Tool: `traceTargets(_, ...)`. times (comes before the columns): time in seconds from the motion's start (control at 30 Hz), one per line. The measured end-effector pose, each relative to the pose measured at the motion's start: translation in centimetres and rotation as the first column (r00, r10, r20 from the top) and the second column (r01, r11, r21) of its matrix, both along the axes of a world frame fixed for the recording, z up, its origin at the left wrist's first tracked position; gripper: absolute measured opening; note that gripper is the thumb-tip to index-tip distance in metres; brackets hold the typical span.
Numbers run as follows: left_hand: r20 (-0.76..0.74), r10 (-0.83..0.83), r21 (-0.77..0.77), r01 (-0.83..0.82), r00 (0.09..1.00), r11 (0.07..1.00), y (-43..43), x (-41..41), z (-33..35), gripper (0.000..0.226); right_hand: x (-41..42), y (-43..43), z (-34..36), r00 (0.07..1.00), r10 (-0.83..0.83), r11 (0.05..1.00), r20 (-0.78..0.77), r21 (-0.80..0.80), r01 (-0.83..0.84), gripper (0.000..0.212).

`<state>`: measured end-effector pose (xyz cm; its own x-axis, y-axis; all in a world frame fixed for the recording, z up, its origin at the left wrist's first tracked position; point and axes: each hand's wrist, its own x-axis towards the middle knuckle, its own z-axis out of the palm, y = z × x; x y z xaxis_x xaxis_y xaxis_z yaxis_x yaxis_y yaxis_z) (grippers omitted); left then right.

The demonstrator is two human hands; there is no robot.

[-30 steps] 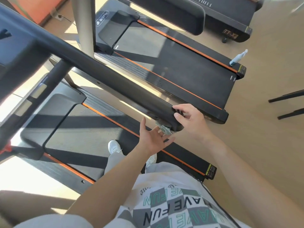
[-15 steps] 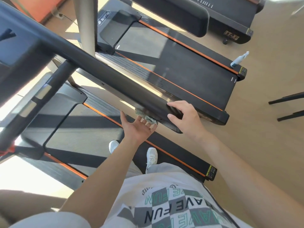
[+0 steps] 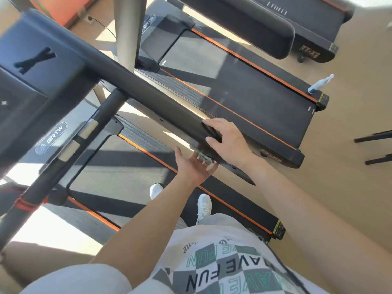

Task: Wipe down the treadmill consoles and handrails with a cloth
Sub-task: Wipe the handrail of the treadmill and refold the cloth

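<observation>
I stand on a treadmill beside its long black right handrail (image 3: 148,92), which slants down from the console (image 3: 31,71) at the upper left. My left hand (image 3: 194,166) is palm up under the rail and presses a small grey-green cloth (image 3: 204,158) against its underside. Only a crumpled edge of the cloth shows past my fingers. My right hand (image 3: 230,141) grips the top of the same rail just above, with fingers and thumb curled over its edge, a short way from the rail's tip.
A spray bottle (image 3: 320,84) stands on the rear corner of the neighbouring treadmill deck (image 3: 254,98). A grey upright post (image 3: 127,28) rises behind the handrail. A third treadmill (image 3: 307,28) sits at the top right. Dark bars (image 3: 375,135) lie on the floor at the right.
Both hands have slid from the handrail's tip a short way up the rail toward the console, the left one carrying the cloth along the underside.
</observation>
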<state>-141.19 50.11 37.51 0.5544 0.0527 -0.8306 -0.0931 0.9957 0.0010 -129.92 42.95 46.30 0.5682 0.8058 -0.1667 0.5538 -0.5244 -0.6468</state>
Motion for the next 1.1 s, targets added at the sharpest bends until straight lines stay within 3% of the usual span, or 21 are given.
traceTargets(0.2,0.001,0.122,-0.015,-0.122,0.993,0.992,5.4,-1.3,-0.1,0.086,-0.4,0.3,-0.1,0.997,-0.065,0.996,-0.041,0.055,0.068,0.042)
traceTargets(0.47,0.028,0.344,0.047,-0.345,0.938,0.937,13.6,-3.1,0.2,0.052,-1.8,0.8,-1.2,0.986,-0.155,0.988,0.055,0.027,0.153,0.044)
traceTargets(0.57,0.016,0.294,0.062,-0.294,0.956,0.954,13.9,-3.0,0.1,0.046,-2.2,1.0,-1.2,0.979,-0.188,0.982,0.081,0.007,0.188,0.049)
traceTargets(0.77,0.022,0.021,-0.005,-0.021,1.0,1.0,10.7,-3.1,0.5,0.055,-2.6,1.2,-1.4,0.966,-0.222,0.973,0.135,-0.028,0.228,0.051)
traceTargets(0.87,-0.006,0.035,0.011,-0.035,0.999,0.999,11.8,-3.2,1.1,0.047,-2.7,1.3,-1.4,0.96,-0.233,0.969,0.155,-0.04,0.242,0.052)
traceTargets(1.1,-0.147,0.196,0.256,-0.154,0.969,0.954,17.0,-2.7,2.3,0.029,-2.8,1.5,-1.2,0.953,-0.244,0.967,0.18,-0.028,0.252,0.052)
